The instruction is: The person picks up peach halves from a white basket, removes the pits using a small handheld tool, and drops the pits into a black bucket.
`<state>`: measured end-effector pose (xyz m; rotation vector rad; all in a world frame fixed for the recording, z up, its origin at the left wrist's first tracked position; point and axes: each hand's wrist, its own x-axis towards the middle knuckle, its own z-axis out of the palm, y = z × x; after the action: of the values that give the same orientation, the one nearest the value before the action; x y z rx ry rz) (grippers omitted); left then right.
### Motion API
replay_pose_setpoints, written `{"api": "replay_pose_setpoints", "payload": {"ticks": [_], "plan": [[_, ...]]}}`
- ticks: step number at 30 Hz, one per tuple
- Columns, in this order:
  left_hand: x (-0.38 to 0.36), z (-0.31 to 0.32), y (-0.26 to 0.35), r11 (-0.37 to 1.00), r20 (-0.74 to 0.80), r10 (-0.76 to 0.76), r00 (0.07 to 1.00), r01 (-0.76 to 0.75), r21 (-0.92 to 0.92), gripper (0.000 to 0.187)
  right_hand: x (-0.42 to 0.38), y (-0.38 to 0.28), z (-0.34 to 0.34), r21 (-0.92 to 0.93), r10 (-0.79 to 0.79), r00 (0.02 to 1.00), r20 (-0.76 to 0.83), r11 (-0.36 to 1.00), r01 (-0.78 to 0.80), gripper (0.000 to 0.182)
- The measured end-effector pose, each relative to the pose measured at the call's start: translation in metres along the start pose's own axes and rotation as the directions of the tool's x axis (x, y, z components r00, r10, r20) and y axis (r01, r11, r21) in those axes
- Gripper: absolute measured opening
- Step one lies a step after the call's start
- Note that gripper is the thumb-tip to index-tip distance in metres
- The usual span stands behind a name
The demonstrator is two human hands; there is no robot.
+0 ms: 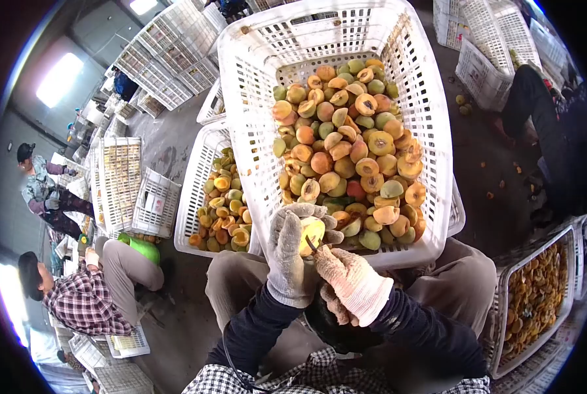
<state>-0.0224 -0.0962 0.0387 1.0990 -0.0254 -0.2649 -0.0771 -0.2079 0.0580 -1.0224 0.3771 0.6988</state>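
My left hand [288, 257], in a grey work glove, is closed around an apricot [312, 231] whose yellow cut face points toward my right hand. In a pale, pinkish knit glove, my right hand [354, 281] grips a small tool with a thin dark tip [311, 243]. That tip touches the cut face; the handle is hidden in my fist. Just beyond both hands, a large white plastic crate [254, 141] holds many apricots [346, 151], some whole and some halved. A dark rounded container [339, 331] is partly visible below my hands.
To the left stands another white crate [187, 203] of apricot halves; a third crate [501, 328] at right holds smaller orange pieces. Stacked crates [168, 56] rise at the back left. A seated person [86, 305] and a standing person [47, 187] are on the left. Fruit bits lie on the floor.
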Motion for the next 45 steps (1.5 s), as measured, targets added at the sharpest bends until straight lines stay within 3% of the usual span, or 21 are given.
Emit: {"api": "replay_pose_setpoints", "payload": {"ticks": [1,3,7,9,11,13,19,20,21,23,29,33,35,37,39,40,41,42,43,44,45], "plan": [[0.001,-0.002,-0.001,0.999,-0.015,-0.035,0.999,0.035,-0.005,0.038,0.028,0.045,-0.011,-0.383,-0.551,0.832,0.058,0.758,0.528,0.037],[0.0,0.002,0.005,0.998,-0.004,-0.063,0.998,0.063,-0.013,0.037,0.033,0.051,-0.005,-0.853,-0.799,0.545,0.255,0.08,0.516,0.03],[0.004,-0.001,0.008,0.989,-0.055,-0.138,0.989,0.14,0.037,0.031,0.019,0.036,0.001,-0.837,-0.726,0.668,0.164,0.256,0.484,0.03],[0.007,-0.004,0.008,0.984,-0.056,-0.167,0.984,0.17,0.059,0.028,0.018,0.025,-0.006,-0.404,-0.276,0.96,0.053,0.873,0.273,0.032],[0.012,-0.005,0.008,0.958,-0.042,-0.211,0.977,0.215,0.189,0.022,0.017,0.024,-0.007,-0.438,-0.234,0.971,0.052,0.869,0.232,0.028],[0.014,-0.001,0.005,0.952,-0.061,-0.192,0.98,0.201,0.233,0.02,0.035,0.046,-0.005,-0.796,-0.581,0.814,0.024,0.482,0.367,0.037],[0.005,0.002,-0.002,0.965,-0.124,-0.256,0.959,0.261,0.021,0.026,0.046,0.056,-0.017,-0.731,-0.8,0.598,0.059,0.373,0.571,0.037],[0.003,0.008,-0.001,0.974,-0.159,-0.217,0.963,0.224,0.029,0.027,0.026,0.032,-0.016,-0.412,-0.438,0.899,0.0,0.819,0.399,0.034],[0.004,0.008,0.0,0.973,-0.158,-0.221,0.962,0.228,0.028,0.027,0.016,0.02,-0.015,-0.041,0.005,0.992,0.129,0.999,0.0,0.031],[0.005,0.004,0.003,0.966,-0.037,-0.256,0.966,0.257,0.037,0.027,0.021,0.032,-0.014,0.032,-0.09,0.992,0.093,0.996,0.088,0.039],[0.011,-0.005,0.003,0.952,0.276,-0.3,0.913,0.267,0.153,0.031,0.001,0.025,-0.029,0.351,0.146,0.9,0.412,0.885,-0.304,0.042],[0.012,-0.008,0.004,0.788,0.253,-0.494,0.832,0.552,-0.273,0.029,0.003,0.029,-0.026,0.288,0.106,0.909,0.403,0.928,-0.236,0.044],[0.015,-0.014,0.013,0.749,0.227,-0.496,0.838,0.546,-0.377,0.029,0.0,0.028,-0.026,0.06,-0.055,0.927,0.372,0.998,0.035,0.045],[0.03,-0.042,0.034,0.72,0.157,-0.363,0.918,0.384,-0.578,0.028,-0.012,0.028,-0.032,-0.109,0.071,0.909,0.41,0.994,-0.028,0.043],[0.05,-0.085,0.052,0.981,-0.126,0.107,0.986,-0.125,-0.148,0.021,-0.006,0.051,-0.059,-0.017,0.267,0.836,0.479,0.955,-0.295,0.035],[0.038,-0.058,0.072,0.925,-0.313,0.344,0.885,-0.262,0.274,0.024,0.002,0.074,-0.069,-0.663,0.069,0.952,0.297,0.732,0.154,0.031],[0.049,-0.076,0.07,0.791,-0.265,0.526,0.808,-0.349,0.503,0.033,0.006,0.09,-0.074,-0.953,-0.222,0.929,0.297,-0.015,0.302,0.028],[0.056,-0.092,0.065,0.396,-0.062,0.763,0.643,-0.39,0.831,0.035,-0.003,0.074,-0.066,-0.974,0.072,0.993,0.094,-0.198,0.106,0.026],[0.059,-0.1,0.063,-0.098,0.239,0.85,0.47,-0.304,0.948,0.036,0.002,0.09,-0.069,-0.977,0.049,0.975,-0.215,-0.015,-0.215,0.027],[0.044,-0.067,0.059,-0.217,0.301,0.807,0.509,-0.218,0.952,0.035,-0.005,0.101,-0.08,-0.995,-0.064,0.995,-0.073,-0.057,-0.077,0.027],[0.043,-0.061,0.043,0.115,0.176,0.74,0.65,-0.38,0.918,0.028,-0.011,0.109,-0.09,-0.992,-0.158,0.984,0.079,-0.112,0.061,0.027]]}}
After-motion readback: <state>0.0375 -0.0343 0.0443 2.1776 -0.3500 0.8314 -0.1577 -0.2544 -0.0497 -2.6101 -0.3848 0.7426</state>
